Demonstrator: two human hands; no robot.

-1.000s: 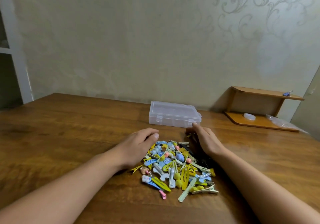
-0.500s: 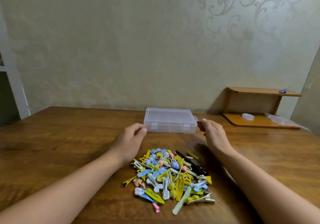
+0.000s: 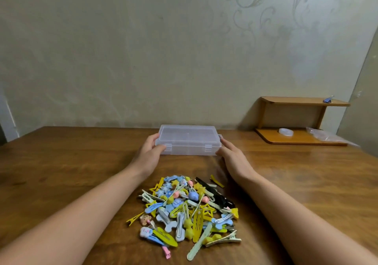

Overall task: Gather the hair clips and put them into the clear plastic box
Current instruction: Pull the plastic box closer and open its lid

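Two hands hold a closed clear plastic box [image 3: 189, 142] at the far side of a wooden table [image 3: 61, 172].

Left hand [image 3: 149, 155] grips the box's left end, thumb on its front edge by a latch; right hand [image 3: 233, 159] grasps the right end, fingers along its side. The box is shallow, rectangular, see-through, with its lid down and two small front clasps. Nearer the viewer lies a loose heap of hair clips [image 3: 188, 209]: flat snap clips and long toothed clips in yellow, pale blue, white, pink and black, some shaped as stars or bones.
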